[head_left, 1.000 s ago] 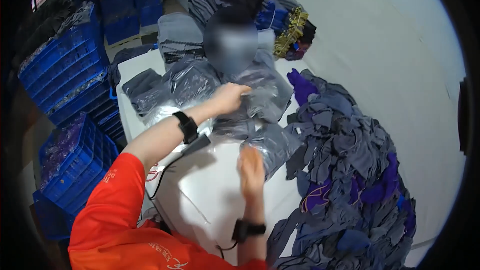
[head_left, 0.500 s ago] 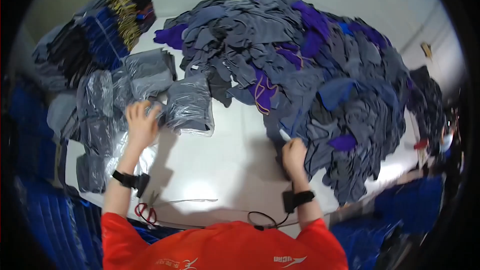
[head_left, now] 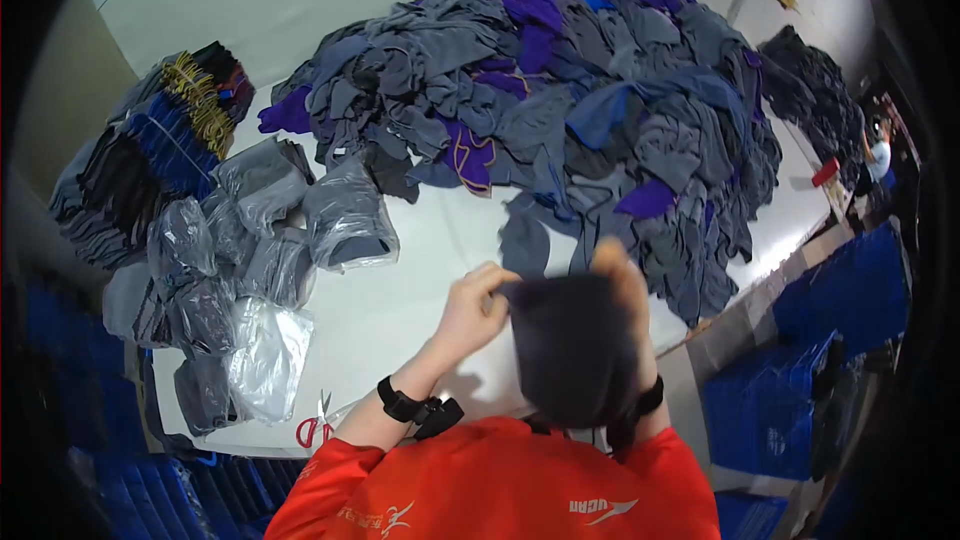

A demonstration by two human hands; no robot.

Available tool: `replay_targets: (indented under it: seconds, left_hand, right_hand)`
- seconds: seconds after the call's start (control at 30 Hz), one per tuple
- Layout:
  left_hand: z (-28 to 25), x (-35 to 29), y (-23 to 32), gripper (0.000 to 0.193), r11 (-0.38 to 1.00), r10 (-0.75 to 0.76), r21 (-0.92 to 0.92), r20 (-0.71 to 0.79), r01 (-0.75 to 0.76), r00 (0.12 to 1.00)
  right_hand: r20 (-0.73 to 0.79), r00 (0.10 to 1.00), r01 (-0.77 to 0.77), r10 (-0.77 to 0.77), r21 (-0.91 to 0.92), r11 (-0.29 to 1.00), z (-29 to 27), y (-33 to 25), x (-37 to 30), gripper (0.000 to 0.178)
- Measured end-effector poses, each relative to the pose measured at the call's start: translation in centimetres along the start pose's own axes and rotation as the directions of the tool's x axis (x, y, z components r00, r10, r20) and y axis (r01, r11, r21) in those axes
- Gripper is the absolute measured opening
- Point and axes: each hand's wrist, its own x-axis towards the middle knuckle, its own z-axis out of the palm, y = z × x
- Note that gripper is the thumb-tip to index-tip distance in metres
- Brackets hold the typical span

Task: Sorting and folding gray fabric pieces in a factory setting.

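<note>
A dark grey fabric piece (head_left: 572,350) hangs in front of my chest, blurred by motion. My left hand (head_left: 472,312) pinches its upper left corner, fingers closed. Along the cloth's upper right edge is my right hand (head_left: 624,278), smeared by movement and partly covered by the fabric, so its fingers cannot be made out. Just beyond both hands spreads a big heap of loose grey garments (head_left: 430,70), mixed with purple and blue ones. One grey garment (head_left: 524,232) trails from the heap onto the white table (head_left: 400,350).
Several folded grey garments in clear plastic bags (head_left: 350,220) lie left, beside empty-looking clear bags (head_left: 268,360). Red-handled scissors (head_left: 314,428) rest at the near edge. Stacked dark garments (head_left: 110,190) stand far left; blue bins (head_left: 770,400) are right. A person (head_left: 880,155) appears far right.
My left hand has left the bagged garments and come right to the cloth. The dark grey piece has been lifted off the table toward my chest. My view has shifted right.
</note>
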Motion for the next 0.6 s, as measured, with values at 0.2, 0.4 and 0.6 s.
replay_targets:
  seconds: [0.2, 0.4, 0.6]
  left_hand:
    - [-1.8, -1.5, -1.0, 0.032, 0.358, -0.264, -0.874, 0.244, 0.329, 0.933]
    - [-2.1, -4.6, -0.7, 0.052, 0.195, -0.257, -0.822, 0.484, 0.535, 0.837]
    - [-7.2, -4.5, -0.7, 0.056, 0.026, -0.041, -0.993, 0.115, 0.116, 0.993]
  right_hand:
    - [0.382, 0.923, -0.236, 0.039, 0.483, 0.843, -5.3, 8.5, 2.1, 0.092]
    - [0.209, 0.970, -0.098, 0.126, -0.139, 0.985, -4.5, 5.9, 1.9, 0.066]
    - [0.387, 0.918, 0.168, -0.083, -0.193, 0.967, 0.1, -1.3, 0.7, 0.032]
